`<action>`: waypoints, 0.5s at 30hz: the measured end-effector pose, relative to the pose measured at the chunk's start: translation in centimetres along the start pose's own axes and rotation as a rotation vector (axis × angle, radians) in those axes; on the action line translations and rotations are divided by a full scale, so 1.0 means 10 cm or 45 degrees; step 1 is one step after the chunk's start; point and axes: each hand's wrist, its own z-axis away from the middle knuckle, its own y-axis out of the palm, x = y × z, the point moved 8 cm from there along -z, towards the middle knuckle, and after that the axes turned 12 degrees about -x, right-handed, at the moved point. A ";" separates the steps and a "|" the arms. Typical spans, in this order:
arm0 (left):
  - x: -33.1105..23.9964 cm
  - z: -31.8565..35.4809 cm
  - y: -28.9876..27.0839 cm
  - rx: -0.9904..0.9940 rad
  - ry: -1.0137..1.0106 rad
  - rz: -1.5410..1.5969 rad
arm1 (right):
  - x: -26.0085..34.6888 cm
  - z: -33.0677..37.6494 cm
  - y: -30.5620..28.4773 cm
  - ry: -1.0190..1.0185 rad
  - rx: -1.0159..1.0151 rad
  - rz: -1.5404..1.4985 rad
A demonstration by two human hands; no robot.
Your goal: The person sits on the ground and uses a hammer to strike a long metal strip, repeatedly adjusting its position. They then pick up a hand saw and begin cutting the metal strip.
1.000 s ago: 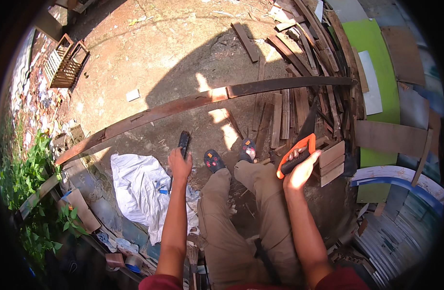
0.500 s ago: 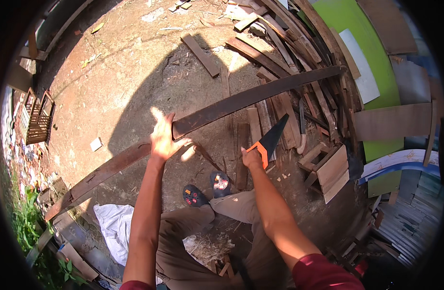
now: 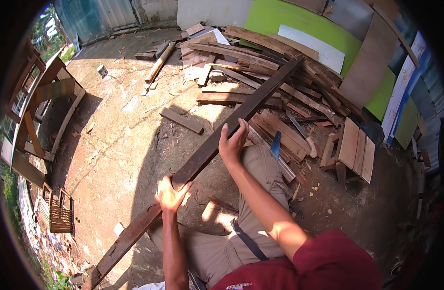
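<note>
A long dark wooden plank (image 3: pixel 210 145) runs diagonally from the wood pile down toward the lower left. My left hand (image 3: pixel 169 194) is closed on it, thumb to the right side. Beyond that hand a browner, rougher length of wood (image 3: pixel 127 235) continues in line; the hand hides where the two meet. Farther up, my right hand (image 3: pixel 233 141) grips the plank's right edge, its fingers partly hidden. The handsaw's blade (image 3: pixel 276 146) shows beside my bent right knee, its orange handle out of sight behind the leg.
Loose boards (image 3: pixel 251 60) are heaped at the far side under leaning green and white panels (image 3: pixel 309 46). A curved blade with a wooden handle (image 3: pixel 301 130) lies right of the knee, near a small wooden stool (image 3: pixel 352 150). Left are a slatted rack (image 3: pixel 57 212) and wooden furniture (image 3: pixel 43 106).
My right hand has let go of the handsaw and taken hold of the plank. The plank now slants more steeply in view. My left hand has closed round it, and my legs are bent.
</note>
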 end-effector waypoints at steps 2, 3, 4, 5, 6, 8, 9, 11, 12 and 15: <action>0.04 -0.06 -0.05 0.046 -0.177 0.096 | 0.51 0.33 -0.09 -0.404 0.354 -0.114; 0.07 -0.08 -0.04 0.042 -0.243 0.176 | 0.69 0.55 -0.16 -0.558 0.512 -0.057; 0.12 -0.14 0.01 0.037 -0.308 0.255 | 0.87 0.78 -0.20 -0.712 0.670 -0.002; 0.16 -0.21 0.03 0.034 -0.333 0.260 | 1.02 0.99 -0.24 -0.823 0.795 -0.029; 0.24 -0.24 0.03 0.022 -0.354 0.265 | 1.12 1.22 -0.23 -0.934 0.949 -0.012; 0.38 -0.22 0.13 0.060 -0.389 0.240 | 1.23 1.45 -0.12 -1.175 1.020 0.152; 0.45 -0.21 0.15 0.075 -0.406 0.230 | 1.26 1.49 -0.04 -1.211 1.014 0.193; 0.40 -0.16 0.15 0.095 -0.437 0.158 | 1.21 1.42 0.11 -1.286 0.994 0.316; 0.36 -0.16 0.13 0.106 -0.449 0.119 | 1.13 1.40 0.27 -1.284 1.178 0.383; 0.35 -0.17 0.13 0.067 -0.472 0.176 | 0.89 1.39 0.48 -1.313 1.413 0.373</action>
